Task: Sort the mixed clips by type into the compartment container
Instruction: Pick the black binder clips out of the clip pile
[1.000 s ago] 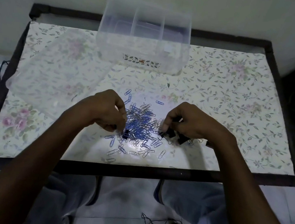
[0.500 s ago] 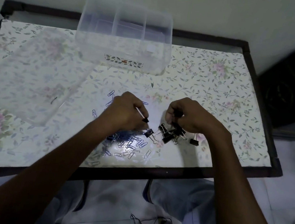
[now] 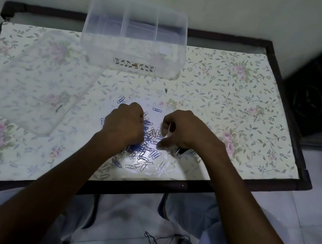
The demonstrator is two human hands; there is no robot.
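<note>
A pile of paper clips lies on the table, near its front edge, in a bright spot of light. Many clips are blue and many are silver, all thin bent wire. They are heaped and tangled in the middle, with loose ones spread flat toward the front. One blue clip lies alone just behind the pile.

The left hand rests on the left side of the pile with its fingers curled down into the clips. I cannot tell if it holds any. The right hand is at the right side of the pile. Its fingers are curled in, and a thin silver wire shows between them, but I cannot tell what it is. A small black clip peeks out under this hand.

The clear box with walls inside stands at the back of the table, well apart from the pile. Its clear lid lies flat to the left.
</note>
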